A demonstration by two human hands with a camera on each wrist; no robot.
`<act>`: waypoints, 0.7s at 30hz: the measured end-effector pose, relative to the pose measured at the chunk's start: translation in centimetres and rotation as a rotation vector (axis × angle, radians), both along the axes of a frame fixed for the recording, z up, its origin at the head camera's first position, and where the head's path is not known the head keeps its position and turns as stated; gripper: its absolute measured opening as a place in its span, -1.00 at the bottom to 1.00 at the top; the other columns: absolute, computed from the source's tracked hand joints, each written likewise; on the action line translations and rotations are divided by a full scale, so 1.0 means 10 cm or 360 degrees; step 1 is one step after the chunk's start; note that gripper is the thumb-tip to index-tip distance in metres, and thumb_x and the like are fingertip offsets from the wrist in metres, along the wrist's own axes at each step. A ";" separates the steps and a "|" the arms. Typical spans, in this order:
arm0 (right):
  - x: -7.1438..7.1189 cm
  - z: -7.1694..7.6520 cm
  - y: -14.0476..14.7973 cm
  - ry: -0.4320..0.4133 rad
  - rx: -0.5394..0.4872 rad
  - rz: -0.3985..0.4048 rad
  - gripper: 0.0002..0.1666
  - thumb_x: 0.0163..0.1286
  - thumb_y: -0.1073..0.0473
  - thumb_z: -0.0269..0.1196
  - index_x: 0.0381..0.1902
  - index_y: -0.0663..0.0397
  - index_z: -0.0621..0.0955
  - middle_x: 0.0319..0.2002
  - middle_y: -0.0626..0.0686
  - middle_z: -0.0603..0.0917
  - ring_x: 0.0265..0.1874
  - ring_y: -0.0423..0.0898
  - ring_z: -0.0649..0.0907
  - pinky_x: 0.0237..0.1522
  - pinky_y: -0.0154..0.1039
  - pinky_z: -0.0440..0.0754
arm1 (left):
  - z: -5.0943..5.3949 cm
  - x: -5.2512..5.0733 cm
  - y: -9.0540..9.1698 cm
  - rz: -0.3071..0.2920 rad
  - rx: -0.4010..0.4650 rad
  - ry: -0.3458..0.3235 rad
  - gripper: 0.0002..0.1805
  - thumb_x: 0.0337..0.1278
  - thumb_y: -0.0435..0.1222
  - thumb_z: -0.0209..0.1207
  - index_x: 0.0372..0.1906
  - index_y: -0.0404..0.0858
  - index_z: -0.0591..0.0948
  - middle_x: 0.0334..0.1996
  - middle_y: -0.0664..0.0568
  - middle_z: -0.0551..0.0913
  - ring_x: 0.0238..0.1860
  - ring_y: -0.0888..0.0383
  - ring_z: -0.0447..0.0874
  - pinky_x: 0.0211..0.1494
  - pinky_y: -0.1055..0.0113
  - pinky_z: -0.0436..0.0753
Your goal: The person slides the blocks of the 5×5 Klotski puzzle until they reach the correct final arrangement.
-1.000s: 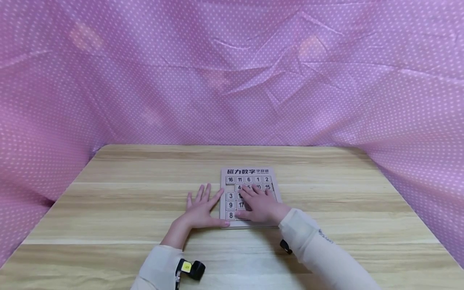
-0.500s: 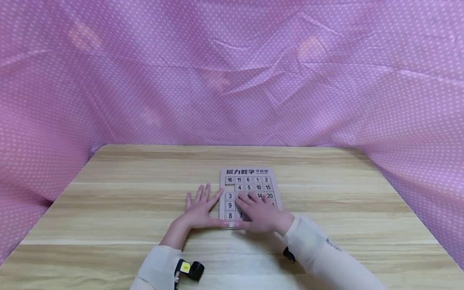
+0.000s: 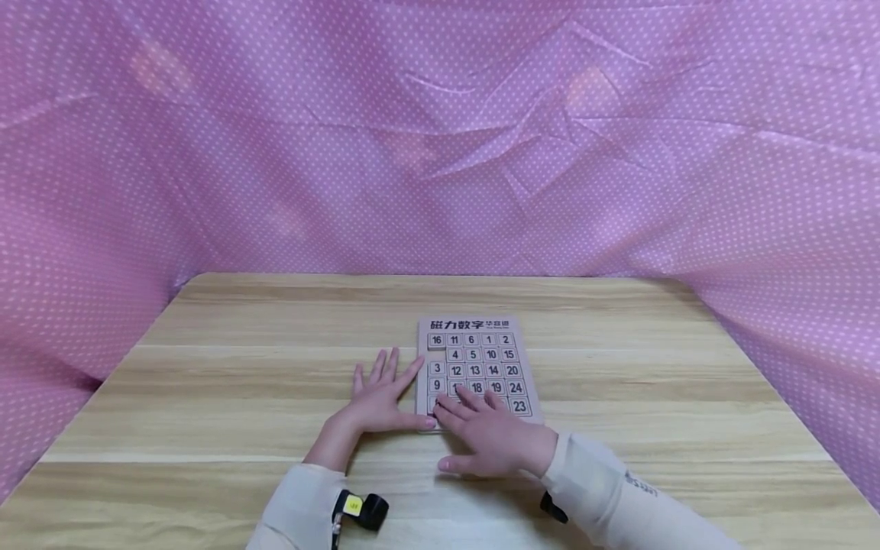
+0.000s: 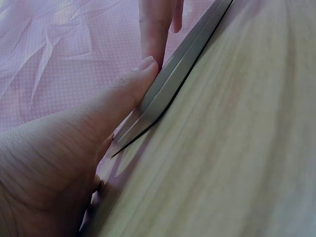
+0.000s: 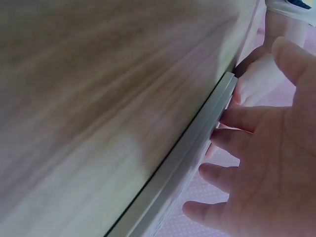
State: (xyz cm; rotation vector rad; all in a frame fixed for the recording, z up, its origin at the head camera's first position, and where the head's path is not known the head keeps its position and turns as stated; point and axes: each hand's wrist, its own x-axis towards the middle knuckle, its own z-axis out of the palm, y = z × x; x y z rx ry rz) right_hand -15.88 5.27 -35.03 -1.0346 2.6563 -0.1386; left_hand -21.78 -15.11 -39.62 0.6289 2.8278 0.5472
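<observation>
A grey number sliding puzzle (image 3: pixel 532 389) lies flat on the table, its numbered tiles in rows under a printed title. Below tile 16 (image 3: pixel 436 340) in the left column is a gap. Tile 3 (image 3: pixel 437 368) sits slightly higher than its row neighbours. My left hand (image 3: pixel 376 405) spreads its fingers along the puzzle's left side, thumb resting on the near left corner; the left wrist view shows this thumb (image 4: pixel 126 91) at the edge. Over the bottom row lies my right hand (image 3: pixel 491 441), fingers extended, forefinger at the lowest left tile, which it partly hides. Its thumb stands apart over the table.
The wooden table (image 3: pixel 241 344) extends on all sides of the puzzle. A pink dotted cloth (image 3: pixel 440 153) hangs behind and at both sides. A small black camera (image 3: pixel 373 512) is strapped at the left wrist.
My right hand has drawn back toward the near edge, uncovering the middle rows, and its fingers now reach the lower left. Tiles 3 and 9 have shifted slightly upward. The left hand stays put.
</observation>
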 end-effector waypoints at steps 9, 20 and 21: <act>-0.10 -0.07 -0.01 0.0013 -0.0003 -0.0042 -0.11 0.16 -0.38 -0.15 0.30 0.01 0.08 0.31 -0.01 -0.04 0.25 0.09 -0.07 0.11 0.21 -0.10 | 0.00 0.00 0.02 0.0002 0.0006 0.0003 0.14 -0.55 0.46 0.00 0.32 0.12 -0.08 0.29 -0.19 -0.29 0.27 -0.10 -0.44 0.12 -0.13 -0.47; -0.18 -0.13 -0.02 -0.0019 -0.0019 -0.0104 -0.09 0.14 -0.39 -0.13 0.31 0.00 0.06 0.31 -0.01 -0.07 0.25 0.09 -0.08 0.12 0.20 -0.14 | -0.02 0.02 0.03 0.0020 0.0020 0.0003 0.14 -0.56 0.47 -0.01 0.32 0.11 -0.04 0.29 -0.19 -0.27 0.27 -0.10 -0.44 0.12 -0.14 -0.46; -0.17 -0.13 -0.02 -0.0020 -0.0022 -0.0102 -0.09 0.14 -0.39 -0.13 0.31 0.00 0.06 0.31 -0.01 -0.07 0.25 0.09 -0.08 0.12 0.19 -0.13 | -0.02 0.02 0.03 0.0021 0.0019 0.0004 0.14 -0.56 0.47 -0.01 0.32 0.11 -0.04 0.29 -0.19 -0.27 0.27 -0.10 -0.44 0.12 -0.14 -0.45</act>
